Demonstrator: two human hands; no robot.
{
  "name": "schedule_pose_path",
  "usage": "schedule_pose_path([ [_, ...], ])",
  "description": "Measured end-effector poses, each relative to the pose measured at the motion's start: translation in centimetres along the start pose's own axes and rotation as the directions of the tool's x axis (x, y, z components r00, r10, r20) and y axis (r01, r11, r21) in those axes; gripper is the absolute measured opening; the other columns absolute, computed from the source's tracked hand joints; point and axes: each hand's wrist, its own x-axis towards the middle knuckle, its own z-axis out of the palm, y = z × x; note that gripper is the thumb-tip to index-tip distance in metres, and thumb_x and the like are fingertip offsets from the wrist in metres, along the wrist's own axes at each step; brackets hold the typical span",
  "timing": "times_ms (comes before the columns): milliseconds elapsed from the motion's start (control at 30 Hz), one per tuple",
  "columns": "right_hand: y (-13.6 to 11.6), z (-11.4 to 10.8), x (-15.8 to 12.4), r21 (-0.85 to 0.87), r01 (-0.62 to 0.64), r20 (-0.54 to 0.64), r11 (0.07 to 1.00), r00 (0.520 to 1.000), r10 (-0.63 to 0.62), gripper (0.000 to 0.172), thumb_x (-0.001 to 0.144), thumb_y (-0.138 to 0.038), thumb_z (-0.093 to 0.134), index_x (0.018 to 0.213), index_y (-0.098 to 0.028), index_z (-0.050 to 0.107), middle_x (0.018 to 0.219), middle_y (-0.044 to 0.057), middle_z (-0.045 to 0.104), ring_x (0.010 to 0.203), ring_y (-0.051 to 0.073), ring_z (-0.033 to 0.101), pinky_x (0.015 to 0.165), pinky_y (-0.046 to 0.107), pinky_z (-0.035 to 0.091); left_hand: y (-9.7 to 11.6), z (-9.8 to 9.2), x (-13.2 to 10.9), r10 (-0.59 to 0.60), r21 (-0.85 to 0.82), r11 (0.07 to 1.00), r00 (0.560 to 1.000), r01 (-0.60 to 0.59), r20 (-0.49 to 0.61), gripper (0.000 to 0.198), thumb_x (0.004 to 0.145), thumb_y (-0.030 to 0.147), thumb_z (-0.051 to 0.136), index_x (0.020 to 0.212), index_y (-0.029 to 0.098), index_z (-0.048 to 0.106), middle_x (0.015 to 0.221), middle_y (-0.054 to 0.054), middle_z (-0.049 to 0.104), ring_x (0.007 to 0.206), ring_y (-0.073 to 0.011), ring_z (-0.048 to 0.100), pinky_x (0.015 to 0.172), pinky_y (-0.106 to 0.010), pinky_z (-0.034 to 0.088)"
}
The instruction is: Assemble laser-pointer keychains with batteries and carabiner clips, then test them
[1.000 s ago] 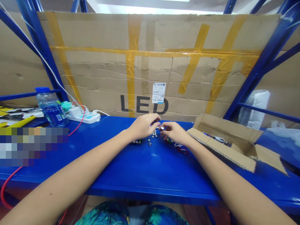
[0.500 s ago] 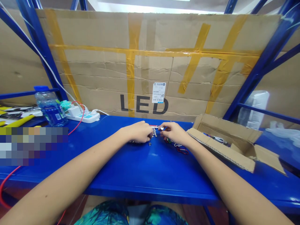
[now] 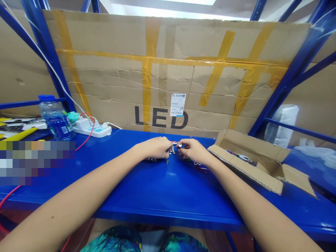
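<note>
Silver, a small round part (image 3: 180,145) sits pinched between nearly closed fingers (image 3: 184,141) of the right hand (image 3: 194,151); the left hand (image 3: 157,147) curls down beside loose metal bits (image 3: 172,151) — its grip is hidden. Rightward on the blue tabletop (image 3: 170,196): a red clip (image 3: 203,170), an open cardboard box (image 3: 243,171).

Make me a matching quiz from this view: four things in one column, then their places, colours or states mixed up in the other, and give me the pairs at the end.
Things
1. round silvery piece
2. red clip
3. bottle
4. open box

Descriptions
A. brown cardboard, flaps spread
B. lying on the blue table, between the two forearms
C. pinched in the right hand
D. topped with a blue cap

Pairs: 1-C, 2-B, 3-D, 4-A
</note>
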Motion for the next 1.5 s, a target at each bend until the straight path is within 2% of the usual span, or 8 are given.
schedule_pose_path([
  [167,0.0,0.0,-0.1,0.043,-0.015,0.009,0.999,1.0,0.015,0.013,0.076,-0.011,0.054,0.084,-0.018,0.062,0.07,0.002,0.066,0.056,0.014,0.063,0.054,0.026,0.051,0.1,0.3,0.6,0.034,-0.134,0.987,0.922,-0.093,-0.386,0.014,0.09,0.019,0.052,0.094,0.015,0.064,0.084,-0.007,0.069,0.075,-0.0166,0.061,0.065,-0.027,0.043],
  [433,0.1,0.2,0.2,0.214,0.0,0.07,0.977,0.997,-0.016,0.011,0.077,-0.017,0.059,0.087,-0.017,0.064,0.074,0.003,0.067,0.063,0.016,0.066,0.056,0.026,0.053,0.6,0.9,0.8,0.135,-0.156,0.956,0.849,-0.246,-0.511,0.013,0.091,0.015,0.053,0.093,0.014,0.066,0.087,-0.006,0.069,0.08,-0.0161,0.063,0.073,-0.029,0.048],
  [800,0.0,0.4,0.3,0.337,-0.008,0.066,0.942,0.998,-0.015,0.006,0.074,-0.019,0.062,0.08,-0.016,0.063,0.069,0.002,0.067,0.062,0.016,0.066,0.058,0.027,0.055,0.5,0.7,0.5,0.167,-0.186,0.935,0.838,-0.302,-0.52,0.01,0.087,0.014,0.054,0.087,0.016,0.064,0.085,-0.004,0.065,0.078,-0.0144,0.06,0.072,-0.028,0.046],
  [967,-0.1,0.3,0.3,0.365,0.02,0.054,0.931,0.998,-0.043,0.014,0.076,-0.028,0.066,0.077,-0.014,0.065,0.067,0.002,0.067,0.059,0.014,0.065,0.061,0.028,0.055,0.4,1.1,0.9,-0.101,-0.357,0.93,0.869,-0.091,-0.484,0.021,0.083,0.023,0.062,0.103,0.016,0.061,0.09,-0.004,0.067,0.079,-0.0163,0.062,0.069,-0.029,0.047],
  [1133,-0.7,0.3,0.0,0.345,0.0,0.031,0.939,0.999,-0.011,0.018,0.076,-0.029,0.066,0.083,-0.013,0.069,0.07,0.003,0.068,0.057,0.014,0.062,0.056,0.027,0.05,0.4,1.1,1.2,-0.19,-0.477,0.876,0.861,-0.068,-0.472,0.009,0.08,0.024,0.064,0.085,0.018,0.068,0.091,-0.004,0.069,0.087,-0.0179,0.063,0.08,-0.033,0.049],
  [1300,-1.5,0.8,-0.5,0.113,-0.032,-0.088,0.993,0.995,0.042,0.022,0.074,-0.033,0.07,0.085,-0.015,0.067,0.068,0.0,0.064,0.051,0.011,0.051,0.049,0.024,0.04,0.0,0.7,1.3,-0.359,-0.683,0.724,0.791,-0.099,-0.495,0.009,0.086,0.021,0.055,0.089,0.016,0.062,0.09,-0.005,0.07,0.086,-0.0166,0.064,0.083,-0.034,0.05],
  [1400,-1.6,2.0,-0.7,-0.003,0.051,0.065,0.999,0.997,-0.051,0.017,0.078,-0.033,0.068,0.077,-0.016,0.066,0.069,0.0,0.064,0.06,0.013,0.054,0.055,0.024,0.04,-0.3,0.7,1.5,-0.369,-0.804,0.563,0.812,-0.191,-0.452,0.013,0.091,0.017,0.046,0.098,0.016,0.057,0.09,-0.005,0.069,0.086,-0.0147,0.065,0.083,-0.033,0.051],
  [1500,-1.4,3.4,-0.9,-0.112,0.108,0.149,0.988,0.985,-0.09,0.012,0.078,-0.029,0.069,0.079,-0.017,0.065,0.071,0.001,0.064,0.064,0.014,0.056,0.059,0.025,0.04,-0.2,0.7,1.7,-0.363,-0.864,0.465,0.848,-0.195,-0.387,0.014,0.093,0.016,0.042,0.1,0.016,0.054,0.085,-0.003,0.064,0.082,-0.0131,0.064,0.074,-0.029,0.052],
])
